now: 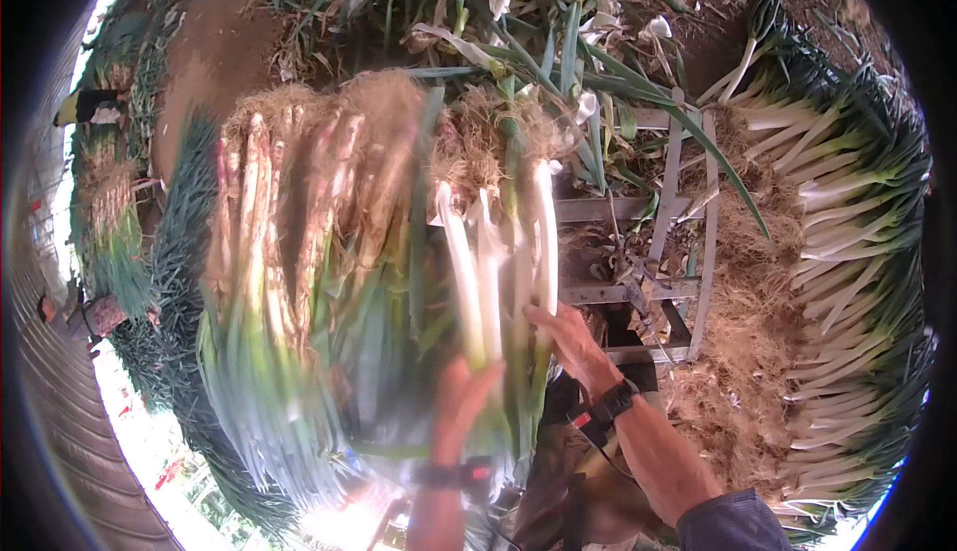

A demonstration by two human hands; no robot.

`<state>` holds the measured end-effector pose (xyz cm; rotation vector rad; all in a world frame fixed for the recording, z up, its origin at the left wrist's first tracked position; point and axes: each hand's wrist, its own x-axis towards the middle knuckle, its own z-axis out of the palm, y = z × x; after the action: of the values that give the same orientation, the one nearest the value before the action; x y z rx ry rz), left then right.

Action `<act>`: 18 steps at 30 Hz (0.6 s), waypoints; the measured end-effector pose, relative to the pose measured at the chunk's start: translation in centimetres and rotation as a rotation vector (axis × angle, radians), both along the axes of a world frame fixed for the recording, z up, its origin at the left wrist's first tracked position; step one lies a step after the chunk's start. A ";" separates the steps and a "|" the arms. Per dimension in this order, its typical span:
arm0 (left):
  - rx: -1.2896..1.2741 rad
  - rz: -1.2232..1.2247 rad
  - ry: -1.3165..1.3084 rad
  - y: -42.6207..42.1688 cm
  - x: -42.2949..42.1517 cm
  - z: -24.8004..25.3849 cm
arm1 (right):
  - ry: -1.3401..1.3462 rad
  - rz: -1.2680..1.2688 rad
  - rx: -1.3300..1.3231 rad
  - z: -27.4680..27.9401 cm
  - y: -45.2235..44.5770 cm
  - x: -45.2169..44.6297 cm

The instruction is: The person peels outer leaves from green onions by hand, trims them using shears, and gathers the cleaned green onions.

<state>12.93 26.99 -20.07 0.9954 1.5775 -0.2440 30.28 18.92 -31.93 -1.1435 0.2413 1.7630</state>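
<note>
Two peeled white green onions (465, 272) stand roots up in front of me, with their green leaves hanging down. My left hand (465, 397), blurred, closes round them just below the white part. To its right, my right hand (576, 344) pinches another white-stemmed green onion (546, 232) low on its stalk. Bushy roots sit at the top of these stalks. Directly left lies a thick pile of unpeeled green onions (257, 222) with brown, dirty outer skins. Its leaves spread toward me. Each wrist carries a dark band.
A metal frame (663, 207) stands just beyond my right hand. At right, a long row of peeled green onions (832, 272) lies beside loose root waste (743, 372). Stripped leaves (558, 43) heap up at the back. More bundles (112, 192) are at far left.
</note>
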 end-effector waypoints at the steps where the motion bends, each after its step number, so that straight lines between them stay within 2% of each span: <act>1: 0.026 0.010 -0.002 0.0 -0.2 0.4 | -0.065 0.018 0.030 -0.1 -1.0 -0.4; 4: 0.080 0.093 -0.045 0.7 0.1 3.0 | -0.242 0.104 0.128 0.2 -2.9 -1.2; 11: 0.310 -0.055 -0.153 0.7 0.0 8.2 | -0.193 0.072 0.169 8.6 -1.3 -0.1; 13: 0.365 -0.066 -0.186 0.5 0.5 10.0 | -0.095 0.030 0.134 10.5 -0.9 0.2; 15: 0.264 -0.061 -0.111 0.3 1.0 11.3 | 0.096 -0.024 0.056 15.0 0.3 1.1; 18: 0.252 -0.037 -0.059 -1.0 1.1 11.7 | 0.107 0.026 0.132 16.6 -0.1 0.9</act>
<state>14.03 25.96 -8.40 1.2161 1.5622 -0.0411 31.17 18.79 -15.32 -0.9632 0.1716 1.8369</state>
